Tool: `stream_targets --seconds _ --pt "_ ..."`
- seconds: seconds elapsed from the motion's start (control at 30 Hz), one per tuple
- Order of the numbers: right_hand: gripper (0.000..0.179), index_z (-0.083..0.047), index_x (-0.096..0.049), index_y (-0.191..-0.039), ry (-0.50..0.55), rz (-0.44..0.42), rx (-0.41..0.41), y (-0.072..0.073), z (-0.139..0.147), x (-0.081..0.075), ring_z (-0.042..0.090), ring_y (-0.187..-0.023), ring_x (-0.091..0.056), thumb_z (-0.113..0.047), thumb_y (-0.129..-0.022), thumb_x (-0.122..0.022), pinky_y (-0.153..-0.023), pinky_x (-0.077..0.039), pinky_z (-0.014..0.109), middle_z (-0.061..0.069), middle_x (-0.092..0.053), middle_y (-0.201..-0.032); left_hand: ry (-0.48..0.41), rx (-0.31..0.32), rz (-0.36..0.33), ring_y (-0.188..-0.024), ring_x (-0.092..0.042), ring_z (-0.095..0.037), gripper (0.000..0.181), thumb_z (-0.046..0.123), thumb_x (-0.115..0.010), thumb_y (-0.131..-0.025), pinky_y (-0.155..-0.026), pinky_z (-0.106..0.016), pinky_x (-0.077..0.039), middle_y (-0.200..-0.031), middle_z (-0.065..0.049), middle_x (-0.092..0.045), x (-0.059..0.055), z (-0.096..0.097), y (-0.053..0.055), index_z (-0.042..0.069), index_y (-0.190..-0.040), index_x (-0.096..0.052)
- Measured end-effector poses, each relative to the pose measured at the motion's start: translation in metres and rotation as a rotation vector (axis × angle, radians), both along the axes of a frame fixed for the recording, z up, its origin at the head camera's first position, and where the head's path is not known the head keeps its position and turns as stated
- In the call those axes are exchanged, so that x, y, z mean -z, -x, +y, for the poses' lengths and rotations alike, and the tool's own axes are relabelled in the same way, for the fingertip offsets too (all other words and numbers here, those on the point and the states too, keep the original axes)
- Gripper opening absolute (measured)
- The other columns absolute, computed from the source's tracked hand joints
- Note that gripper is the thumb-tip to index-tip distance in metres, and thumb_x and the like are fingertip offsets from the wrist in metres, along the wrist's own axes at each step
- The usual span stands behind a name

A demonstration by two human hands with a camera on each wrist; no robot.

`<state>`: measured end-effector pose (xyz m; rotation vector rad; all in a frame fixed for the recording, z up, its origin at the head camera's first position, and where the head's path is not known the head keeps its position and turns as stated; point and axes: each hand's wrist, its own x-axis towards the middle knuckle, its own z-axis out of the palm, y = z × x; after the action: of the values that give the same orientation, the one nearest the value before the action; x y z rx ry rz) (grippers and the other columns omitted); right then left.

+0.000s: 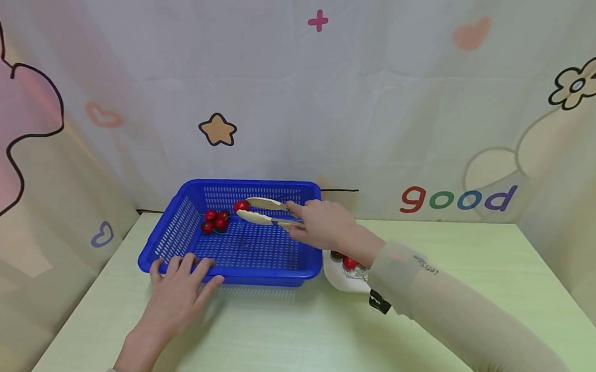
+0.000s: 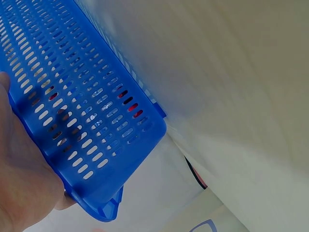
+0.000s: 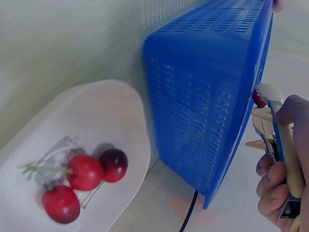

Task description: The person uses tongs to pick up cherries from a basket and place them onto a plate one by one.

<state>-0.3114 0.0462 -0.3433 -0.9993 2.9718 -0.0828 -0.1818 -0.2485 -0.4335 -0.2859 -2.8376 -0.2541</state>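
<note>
My right hand [image 1: 323,224] holds a pair of tongs [image 1: 256,217] with cream-coloured tips. Between those tips sits a red cherry [image 1: 242,205], above the inside of a blue plastic basket [image 1: 262,272]. Several cherries [image 1: 221,224] with stems lie together in the basket's left part. At the basket's front left corner, my left hand [image 1: 175,301] grips the rim, fingers over the top and thumb on the near side. In the right wrist view, a white dish [image 3: 116,96] holds three cherries [image 3: 86,172]; my right forearm partly hides this dish in the head view.
The basket and dish stand side by side on a pale green-yellow table [image 1: 278,344]. Behind them hangs a printed curtain [image 1: 283,94], close to the basket's back edge. A black clip-like piece [image 1: 379,302] shows beneath the right sleeve.
</note>
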Motion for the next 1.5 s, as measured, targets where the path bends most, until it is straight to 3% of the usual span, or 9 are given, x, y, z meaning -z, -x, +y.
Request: stream_targets --seconds 0.17,0.33,0.53,0.93,1.2,1.5 --pt "0.063 -0.015 -0.044 -0.157 0.033 -0.005 0.005 -0.008 0.023 -0.002 0.016 -0.068 -0.054 -0.040 -0.101 -0.061 -0.050 -0.040 0.025 0.003 -0.061 -0.090 -0.007 0.001 0.003 -0.127 -0.041 -0.047 0.053 0.055 -0.045 -0.106 -0.106 -0.079 -0.011 -0.130 -0.022 -0.055 0.000 0.000 -0.001 0.013 -0.134 -0.062" --pt "0.066 -0.016 -0.043 -0.157 0.075 -0.039 0.024 -0.014 0.045 0.001 0.016 -0.067 -0.054 -0.040 -0.100 -0.064 -0.047 -0.042 0.025 0.007 -0.064 -0.096 -0.007 0.003 0.009 -0.127 -0.041 -0.047 0.053 0.054 -0.046 -0.106 -0.106 -0.079 -0.011 -0.130 -0.022 -0.055 0.000 0.000 -0.001 0.013 -0.134 -0.062" --pt "0.063 -0.015 -0.049 -0.154 0.115 -0.021 0.030 -0.022 0.071 0.005 0.017 -0.068 -0.056 -0.041 -0.099 -0.065 -0.049 -0.045 0.026 0.010 -0.070 -0.107 -0.006 0.009 0.014 -0.126 -0.041 -0.047 0.051 0.054 -0.047 -0.106 -0.105 -0.079 -0.011 -0.129 -0.022 -0.055 0.001 0.000 -0.001 0.013 -0.133 -0.063" --pt "0.059 -0.014 -0.054 -0.150 0.168 -0.001 0.095 -0.034 0.113 0.008 0.016 -0.060 -0.049 -0.034 -0.096 -0.067 -0.047 -0.038 0.027 -0.001 -0.058 -0.080 -0.012 0.012 0.018 -0.126 -0.042 -0.048 0.052 0.054 -0.046 -0.106 -0.105 -0.080 -0.011 -0.129 -0.022 -0.055 0.001 0.000 -0.001 0.013 -0.132 -0.063" --pt "0.058 -0.011 -0.056 -0.148 0.223 0.038 0.107 -0.046 0.139 0.013 0.015 -0.067 -0.051 -0.032 -0.095 -0.067 -0.052 -0.041 0.029 -0.001 -0.063 -0.087 -0.014 0.005 -0.001 -0.127 -0.041 -0.048 0.053 0.055 -0.045 -0.106 -0.105 -0.081 -0.010 -0.130 -0.023 -0.055 0.001 0.000 -0.002 0.013 -0.133 -0.062" --pt "0.056 -0.010 -0.056 -0.147 0.250 0.065 0.128 -0.060 0.168 0.027 0.012 -0.064 -0.046 -0.031 -0.096 -0.066 -0.053 -0.037 0.031 -0.005 -0.053 -0.077 -0.017 0.003 -0.002 -0.128 -0.040 -0.048 0.054 0.055 -0.046 -0.106 -0.106 -0.080 -0.010 -0.131 -0.023 -0.054 0.000 0.001 -0.002 0.012 -0.134 -0.062"
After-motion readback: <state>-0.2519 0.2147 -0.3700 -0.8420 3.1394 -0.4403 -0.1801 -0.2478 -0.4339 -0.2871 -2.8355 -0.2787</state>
